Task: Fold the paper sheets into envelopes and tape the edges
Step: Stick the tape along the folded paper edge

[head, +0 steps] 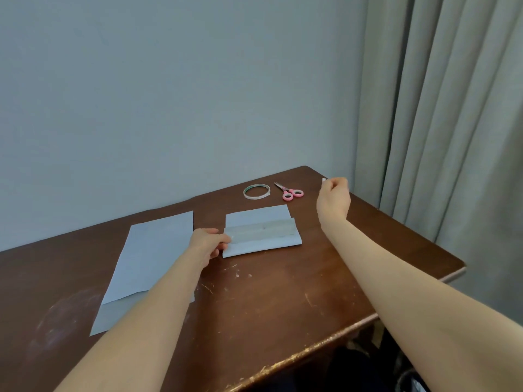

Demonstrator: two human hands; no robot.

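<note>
A folded paper envelope point(261, 232) lies in the middle of the brown table point(283, 295), its flaps overlapped. My left hand point(209, 241) presses its fingertips on the envelope's left end. My right hand point(334, 198) is raised above the table's far right corner, fingers pinched on a small white piece of tape point(324, 180). A roll of tape point(256, 191) and pink-handled scissors point(289, 191) lie beyond the envelope. Flat paper sheets point(150, 261) lie to the left, partly under my left forearm.
A pale wall stands behind the table and a grey curtain point(438, 123) hangs to the right. The table's right and near edges are close to my arms, with worn, scratched varnish near the front edge.
</note>
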